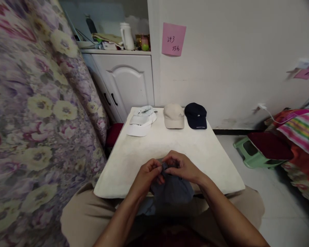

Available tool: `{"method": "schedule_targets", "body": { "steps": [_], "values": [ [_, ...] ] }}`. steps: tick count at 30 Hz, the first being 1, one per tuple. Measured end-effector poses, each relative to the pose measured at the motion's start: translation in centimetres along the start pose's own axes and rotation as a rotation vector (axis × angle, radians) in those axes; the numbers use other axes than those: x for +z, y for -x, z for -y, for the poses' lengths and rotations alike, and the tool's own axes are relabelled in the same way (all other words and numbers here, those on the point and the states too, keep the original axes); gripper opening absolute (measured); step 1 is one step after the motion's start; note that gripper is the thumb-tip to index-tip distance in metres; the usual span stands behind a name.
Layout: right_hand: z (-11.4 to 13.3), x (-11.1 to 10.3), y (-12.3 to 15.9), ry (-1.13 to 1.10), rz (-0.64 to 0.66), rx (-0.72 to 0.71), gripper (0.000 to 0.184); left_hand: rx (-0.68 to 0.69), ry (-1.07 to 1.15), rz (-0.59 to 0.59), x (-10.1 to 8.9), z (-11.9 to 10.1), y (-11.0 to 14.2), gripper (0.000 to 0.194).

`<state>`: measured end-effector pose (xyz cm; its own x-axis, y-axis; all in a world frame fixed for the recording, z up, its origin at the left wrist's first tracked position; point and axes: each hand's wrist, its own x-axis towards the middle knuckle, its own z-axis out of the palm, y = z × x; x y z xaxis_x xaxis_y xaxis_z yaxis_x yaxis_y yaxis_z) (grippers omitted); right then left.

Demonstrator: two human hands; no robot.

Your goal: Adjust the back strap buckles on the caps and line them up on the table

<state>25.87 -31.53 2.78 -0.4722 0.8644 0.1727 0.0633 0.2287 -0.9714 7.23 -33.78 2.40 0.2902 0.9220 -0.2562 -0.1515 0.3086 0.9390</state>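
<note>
Both my hands meet at the near edge of a small white table (144, 151). My left hand (146, 175) and my right hand (182, 166) have fingers curled and pinched on the top of a grey-blue cap (173, 190) that hangs partly over the table edge toward my lap. At the far end of the table lie three more caps: a pale blue and white one (141, 120) on the left, a beige one (173, 116) in the middle, a navy one (196, 116) on the right.
A flowered bed cover (36, 113) rises along the left. Behind the table stand a white cabinet (126, 82) with clutter on top and a white wall with a pink note (173, 39). A green stool (254, 152) and striped bedding (298, 133) lie at right.
</note>
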Motion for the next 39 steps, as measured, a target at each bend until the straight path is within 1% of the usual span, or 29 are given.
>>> {"method": "schedule_targets", "body": {
  "steps": [5,10,14,18,26,32,39],
  "values": [
    [0.6,-0.1,0.1,-0.036,0.015,0.032,0.018,0.010,0.005,-0.016,-0.1,0.2,-0.2,0.023],
    [0.8,-0.3,0.0,0.051,0.047,-0.032,0.020,0.028,-0.004,-0.005,-0.1,0.3,-0.3,0.023],
    [0.6,-0.1,0.0,0.081,0.040,-0.016,0.017,0.047,-0.009,-0.013,-0.1,0.4,-0.3,0.022],
    [0.3,0.3,0.1,0.019,0.022,0.008,0.014,0.050,0.003,-0.024,-0.1,0.3,-0.2,0.024],
    [-0.4,1.0,0.2,-0.124,0.010,0.072,0.013,0.057,0.015,-0.037,-0.3,0.6,-0.3,0.022],
    [-1.0,1.0,0.3,-0.160,-0.002,0.074,0.015,0.064,0.011,-0.072,-0.2,1.0,-0.4,0.021],
    [-1.3,1.5,0.4,-0.204,-0.040,0.069,0.016,0.077,0.019,-0.065,-0.2,1.0,-0.2,0.021]
  ]
}}
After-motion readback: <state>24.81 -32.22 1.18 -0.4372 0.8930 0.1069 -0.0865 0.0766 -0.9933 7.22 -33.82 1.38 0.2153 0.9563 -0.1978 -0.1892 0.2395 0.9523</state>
